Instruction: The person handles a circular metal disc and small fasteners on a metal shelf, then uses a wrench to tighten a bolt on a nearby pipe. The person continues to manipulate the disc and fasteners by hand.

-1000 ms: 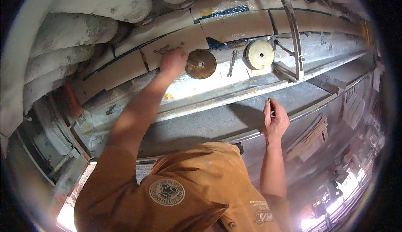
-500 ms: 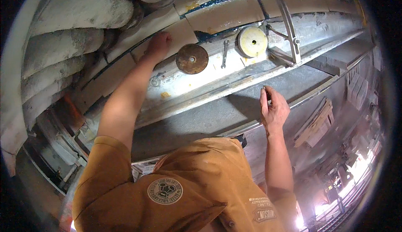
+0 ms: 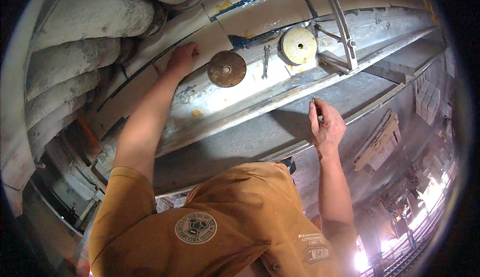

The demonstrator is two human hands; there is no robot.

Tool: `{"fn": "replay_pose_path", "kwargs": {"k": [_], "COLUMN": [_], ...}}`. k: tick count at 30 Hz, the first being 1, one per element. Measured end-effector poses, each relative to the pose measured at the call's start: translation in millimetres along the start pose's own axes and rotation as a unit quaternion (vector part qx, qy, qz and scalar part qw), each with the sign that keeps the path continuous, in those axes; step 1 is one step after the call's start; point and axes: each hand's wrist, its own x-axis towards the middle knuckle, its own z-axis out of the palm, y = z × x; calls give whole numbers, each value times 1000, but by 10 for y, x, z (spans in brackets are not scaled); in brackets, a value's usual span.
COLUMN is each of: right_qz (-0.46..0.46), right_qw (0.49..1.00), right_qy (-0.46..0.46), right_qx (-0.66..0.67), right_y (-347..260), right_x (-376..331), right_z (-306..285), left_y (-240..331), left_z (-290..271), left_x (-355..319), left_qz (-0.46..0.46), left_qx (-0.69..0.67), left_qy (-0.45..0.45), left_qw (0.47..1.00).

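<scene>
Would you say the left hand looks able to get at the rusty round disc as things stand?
Probably yes: the left hand rests on the panel just beside the rusty disc, with bare surface between them and nothing lying in the way.

Lighting uneven, mostly dim and warm. Strongest light at bottom right: a blown-out white glare patch (image 3: 361, 260), detail lost around it. Person's orange short-sleeved work shirt (image 3: 220, 227) lit warm from approx. that side. Right hand (image 3: 326, 126) throws a soft dark shadow on the grey flat metal ledge (image 3: 260, 137) beside it. Heavy fisheye distortion: straight edges bow, black vignette round the rim. Pale dusty insulated pipes (image 3: 85, 27) at upper left look soft; left hand (image 3: 181, 58) slightly blurred. Centre reasonably sharp.
</scene>
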Motion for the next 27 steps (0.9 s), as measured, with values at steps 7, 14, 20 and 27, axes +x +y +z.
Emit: {"fn": "replay_pose_path", "kwargs": {"k": [7,14,20,27], "right_qz": [17,-13,151,181], "right_qw": [1000,999,935,789], "right_qy": [-22,-31,-172,-265], "right_qx": [-3,7,270,523], "right_y": [-24,28,-372,-818], "right_x": [-4,-4,48,89], "right_z": [-36,-25,-27,156], "left_y": [0,352,1258,1702], "left_z": [47,-48,-202,-178], "left_x": [65,-143,-822,-1304], "left_qz": [-12,-55,-104,-107], "left_qx": [70,-92,-521,-704], "left_qy": [2,1,-116,-161], "left_qw": [997,994,839,683]}}
